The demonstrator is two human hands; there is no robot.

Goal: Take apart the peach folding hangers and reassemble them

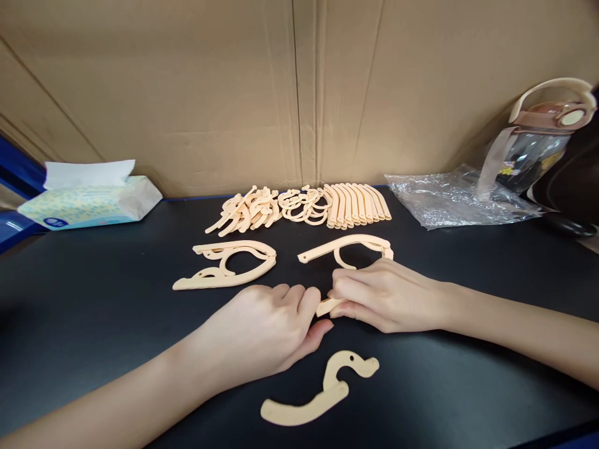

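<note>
My right hand (388,296) is closed around one arm of a cream plastic folding hanger (344,240), whose other arm and curved inner part lie beyond my fingers. A short end of the gripped arm (326,307) sticks out toward my left hand (281,321). That hand is curled shut with its knuckles up, its forefinger against this end; whatever lies inside its fingers is hidden. In front of my hands rests a hook piece (346,368) joined to a curved arm (304,411). Another folding hanger (253,274) lies beyond my left hand.
Along the back of the black table (93,299) lie a heap of small cream parts (255,209), several ring-like parts (304,204) and a row of curved arms (358,204). A tissue pack (93,202) is at left; a plastic bag (449,199) and bottle (538,156) at right.
</note>
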